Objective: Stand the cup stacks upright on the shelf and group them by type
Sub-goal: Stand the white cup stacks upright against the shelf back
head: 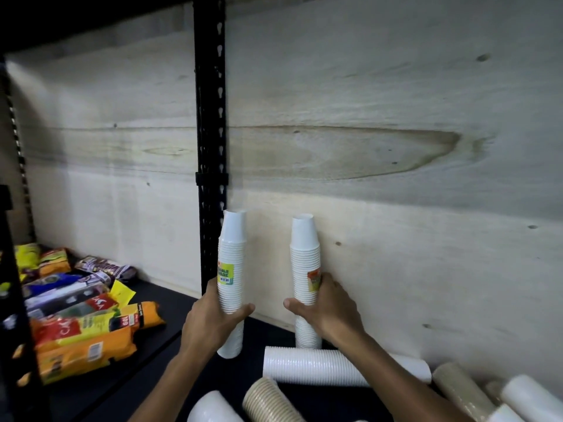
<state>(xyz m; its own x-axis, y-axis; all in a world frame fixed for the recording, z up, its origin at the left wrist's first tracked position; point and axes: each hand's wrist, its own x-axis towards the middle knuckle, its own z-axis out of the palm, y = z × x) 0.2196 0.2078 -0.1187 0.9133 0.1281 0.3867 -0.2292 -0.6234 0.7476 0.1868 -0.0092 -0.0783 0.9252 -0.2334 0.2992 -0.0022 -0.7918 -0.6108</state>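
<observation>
So the black upright post (210,147) of the rack was basically the dividing line here, with pale plywood backing (380,132) running behind it the whole way across. Left of the post there was a messy pile of snack bags (82,315) lying flat on the dark shelf (158,360), orange and yellow ones in front and a few blue and purple ones further back. Right of the post was where the cups were. Lying on their sides in front, well below the post's base: a long white stack (316,365) straight across, a tan ribbed stack (271,402), another tan stack (460,391) off to the far right, plus a couple more white ones poking in at the bottom edge, all crowding the space in front of the standing ones. The left hand (210,324) was wrapped around the left white cup stack (232,278), which stood upright just beside the post, thumb curled across its front. The right hand (329,309) gripped the right white cup stack (305,269), also upright, a bit further right of the post and close to the plywood, fingers round the back and thumb in front. Both had colourful labels, too blurry to read.
</observation>
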